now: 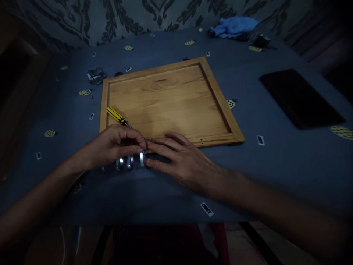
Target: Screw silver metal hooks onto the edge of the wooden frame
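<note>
A framed wooden panel point(162, 99) lies on the cloth-covered table in front of me. At its front edge my left hand point(118, 141) is closed, thumb and finger pinched together over something too small to make out. Beside it my right hand point(179, 156) rests with fingers stretched out, their tips on the edge next to the pinch. Just below the left fingers, several shiny metal clips point(142, 159) sit in a row along that edge. A yellow and black screwdriver point(116, 115) lies on the panel's left part, its shaft running toward the left hand.
A small heap of metal pieces point(96, 76) lies off the panel's far left corner. To the right is a dark flat rectangular object point(302, 98). A blue cloth point(235, 26) and a dark item point(259, 39) lie at the back right, near the patterned wall.
</note>
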Motion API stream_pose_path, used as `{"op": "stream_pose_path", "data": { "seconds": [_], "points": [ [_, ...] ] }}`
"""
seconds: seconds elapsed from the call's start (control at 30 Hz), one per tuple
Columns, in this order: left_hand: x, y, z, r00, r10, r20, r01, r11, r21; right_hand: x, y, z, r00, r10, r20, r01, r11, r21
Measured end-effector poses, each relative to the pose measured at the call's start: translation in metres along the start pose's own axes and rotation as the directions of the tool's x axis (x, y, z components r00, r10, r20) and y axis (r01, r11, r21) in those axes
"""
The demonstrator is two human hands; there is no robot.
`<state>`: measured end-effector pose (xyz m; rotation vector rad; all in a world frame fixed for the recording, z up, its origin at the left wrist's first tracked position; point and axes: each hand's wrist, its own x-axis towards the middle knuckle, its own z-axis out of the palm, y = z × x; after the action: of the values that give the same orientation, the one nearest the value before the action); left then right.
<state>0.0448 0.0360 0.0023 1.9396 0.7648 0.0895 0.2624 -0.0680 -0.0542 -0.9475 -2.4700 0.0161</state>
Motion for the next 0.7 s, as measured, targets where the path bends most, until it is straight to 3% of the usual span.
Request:
{"op": "stream_pose_path", "data": {
  "seconds": [0.27, 0.37, 0.43, 0.5, 0.57, 0.7],
  "points": [
    [-0.005, 0.002, -0.008, 0.999, -0.040, -0.028, 0.041, 0.999, 0.025, 0.000, 0.001, 0.000, 1.000, -0.011, -0.014, 0.012, 1.000, 0.023],
    [-0.007, 0.001, -0.020, 0.975, 0.014, -0.220, 0.042, 0.968, 0.247, 0.000, 0.001, 0.001, 1.000, -0.006, -0.020, 0.007, 1.000, 0.020],
    [-0.008, -0.003, -0.030, 0.903, 0.109, -0.416, 0.123, 0.862, 0.493, -0.001, 0.000, 0.002, 1.000, -0.004, -0.025, 0.005, 1.000, 0.023],
    [-0.008, -0.010, -0.038, 0.843, 0.173, -0.509, 0.221, 0.751, 0.622, -0.001, 0.000, 0.004, 1.000, -0.004, -0.029, 0.004, 1.000, 0.025],
    [-0.007, -0.020, -0.043, 0.862, 0.156, -0.483, 0.231, 0.726, 0.647, -0.001, 0.001, 0.005, 1.000, -0.005, -0.029, 0.006, 1.000, 0.024],
    [-0.008, -0.038, -0.047, 0.935, 0.168, -0.313, 0.090, 0.739, 0.668, -0.002, 0.002, 0.006, 1.000, -0.008, -0.018, 0.008, 1.000, 0.019]
  ]
}}
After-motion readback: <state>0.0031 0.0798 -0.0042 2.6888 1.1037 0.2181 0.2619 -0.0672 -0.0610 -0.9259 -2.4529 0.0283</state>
